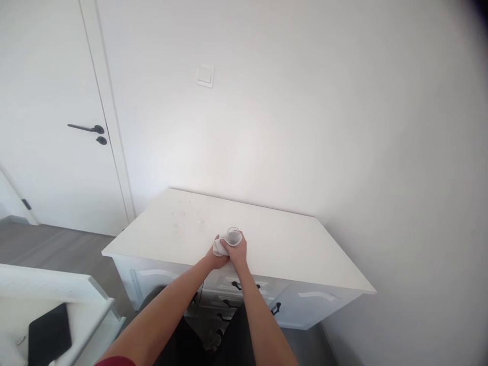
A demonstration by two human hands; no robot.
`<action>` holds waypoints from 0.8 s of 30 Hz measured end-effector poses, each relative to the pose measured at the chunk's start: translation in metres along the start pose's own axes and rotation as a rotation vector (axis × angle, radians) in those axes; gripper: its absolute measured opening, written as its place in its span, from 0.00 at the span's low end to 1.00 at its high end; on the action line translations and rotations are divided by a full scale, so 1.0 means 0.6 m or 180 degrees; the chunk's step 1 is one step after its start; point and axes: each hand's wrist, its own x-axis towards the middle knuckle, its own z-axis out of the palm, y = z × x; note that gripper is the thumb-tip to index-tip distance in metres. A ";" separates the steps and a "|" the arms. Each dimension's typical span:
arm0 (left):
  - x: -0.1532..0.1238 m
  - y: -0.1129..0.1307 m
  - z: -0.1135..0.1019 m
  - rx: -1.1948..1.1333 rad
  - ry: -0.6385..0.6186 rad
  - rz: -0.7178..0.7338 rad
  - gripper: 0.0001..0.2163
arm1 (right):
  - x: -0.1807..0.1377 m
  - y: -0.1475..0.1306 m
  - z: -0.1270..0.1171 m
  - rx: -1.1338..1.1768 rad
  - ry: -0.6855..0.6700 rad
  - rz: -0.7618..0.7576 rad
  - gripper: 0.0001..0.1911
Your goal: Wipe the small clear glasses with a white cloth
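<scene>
A clear drinking glass is held above the front part of the white cabinet top, its rim tilted upward. My right hand is closed around the side of the glass. Against the glass, on its left, is a folded white cloth, and my left hand grips it from below. The two hands touch each other, and parts of the fingers are hidden behind the cloth and glass. Several clear glasses, hard to make out against the white, stand toward the back left of the cabinet top.
The cabinet's drawers have black handles. White wall borders the cabinet behind and at right, with a light switch on it. At left is a white door with a black handle. A dark tablet-like object lies on white furniture at lower left.
</scene>
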 end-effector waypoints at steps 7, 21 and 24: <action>-0.023 0.004 -0.023 -0.1030 0.0190 0.0373 0.38 | -0.044 -0.007 -0.029 0.0862 0.1180 0.0644 0.23; -0.157 0.137 -0.151 -0.3973 0.0011 0.0004 0.20 | -0.223 -0.077 -0.034 0.2179 -0.1624 0.2498 0.22; -0.165 0.154 -0.153 -0.3208 0.0800 -0.0256 0.13 | -0.215 -0.097 -0.034 0.1250 -0.1346 0.1815 0.10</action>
